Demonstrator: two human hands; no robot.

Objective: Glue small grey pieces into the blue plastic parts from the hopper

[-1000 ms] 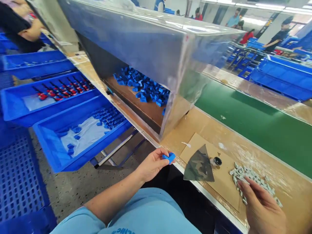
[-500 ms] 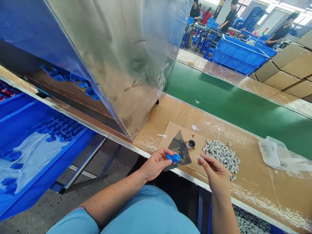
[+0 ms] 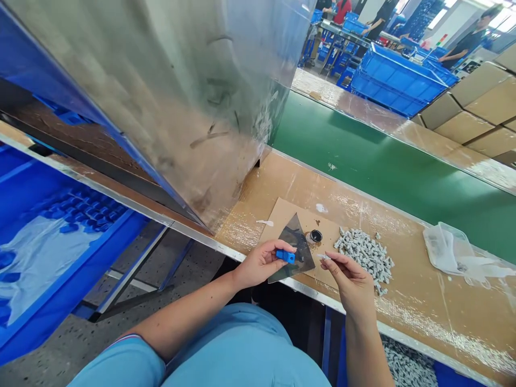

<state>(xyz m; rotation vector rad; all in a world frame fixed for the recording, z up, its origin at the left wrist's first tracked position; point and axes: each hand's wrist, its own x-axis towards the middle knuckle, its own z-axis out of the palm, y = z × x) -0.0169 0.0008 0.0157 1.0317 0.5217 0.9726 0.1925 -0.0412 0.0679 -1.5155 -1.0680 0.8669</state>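
Observation:
Between the thumb and fingers of my left hand is a small blue plastic part, with a dark hole visible near its end. My right hand pinches a small whitish piece, its tip pointing left toward the blue part; the two are apart. Below and behind the blue part lies a dark, thin triangular sheet on a piece of cardboard. A little jar with black contents stands beside the sheet. Right of it spreads a heap of small grey parts.
A clear plastic tray sits at the bench's right. Behind runs a green conveyor belt. A large metal hood rises at the left, above a blue crate of blue parts. Blue bins, cartons and several people are farther back.
The blue part has turned in my left hand, so its hole faces me more. The whitish piece now shows more clearly in my right hand. The view has shifted slightly.

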